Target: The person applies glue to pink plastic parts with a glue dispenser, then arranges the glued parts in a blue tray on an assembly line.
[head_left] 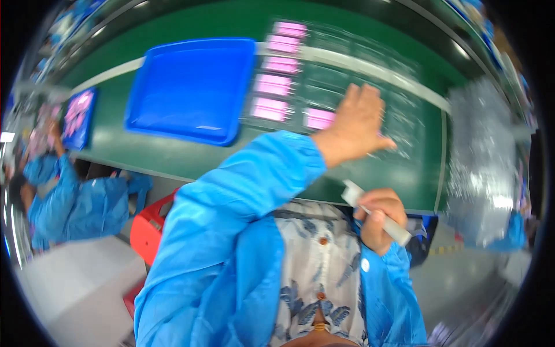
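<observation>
My left hand (354,126) is stretched flat over a clear plastic tray (326,75) with rectangular compartments, its fingers extended and the thumb out to the right. Pink blocks (273,85) fill the tray's left column. Another pink block (319,118) lies just left of my left hand, in the lower part of the tray. Close to my body, at the table's near edge, my right hand (381,218) is closed round a white rod-shaped tool (396,232) with a flat, squared end. Motion blurs the tray, and what is under my left palm is hidden.
An empty blue tray (191,92) sits left of the clear one on the green table (173,157). Stacked clear plastic trays (483,162) stand at the right. A red stool (151,231) is at lower left. Farther left, a person in blue (87,202) works by another blue tray (79,118).
</observation>
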{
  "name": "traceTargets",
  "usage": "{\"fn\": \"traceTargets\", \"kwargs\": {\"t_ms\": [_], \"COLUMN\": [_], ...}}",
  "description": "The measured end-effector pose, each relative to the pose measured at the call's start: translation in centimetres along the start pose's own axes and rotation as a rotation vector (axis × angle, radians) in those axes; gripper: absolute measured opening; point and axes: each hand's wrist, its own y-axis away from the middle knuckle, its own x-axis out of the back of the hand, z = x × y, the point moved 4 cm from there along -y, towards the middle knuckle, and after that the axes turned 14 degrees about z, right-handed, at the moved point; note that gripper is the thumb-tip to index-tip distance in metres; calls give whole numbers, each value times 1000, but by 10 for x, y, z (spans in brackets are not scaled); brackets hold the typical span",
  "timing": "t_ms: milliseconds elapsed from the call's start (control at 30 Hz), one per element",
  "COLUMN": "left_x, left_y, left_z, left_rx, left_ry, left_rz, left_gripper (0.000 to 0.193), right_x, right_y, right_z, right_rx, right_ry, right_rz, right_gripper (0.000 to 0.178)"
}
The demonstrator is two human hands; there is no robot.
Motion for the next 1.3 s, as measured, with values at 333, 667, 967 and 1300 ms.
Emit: {"fn": "traceTargets", "kwargs": {"t_ms": [333, 667, 967, 1300], "left_x": [205, 454, 491, 508], "left_y": [73, 429, 443, 428], "left_z": [-111, -453, -492, -398], "left_rx": [125, 1281, 892, 649], "left_ry": [-40, -1314, -1303, -942], "left_rz": [792, 783, 806, 947], "left_gripper": [29, 52, 22, 13], "right_x": [-102, -247, -304, -447], "right_y": [-59, -66, -79, -91], "right_z": [-49, -1, 1, 4], "right_rx": [725, 878, 1136, 1443], "right_ry": [554, 801, 751, 501], "right_rz": [-480, -1089, -1260, -1377], "right_gripper": [19, 41, 30, 23]}}
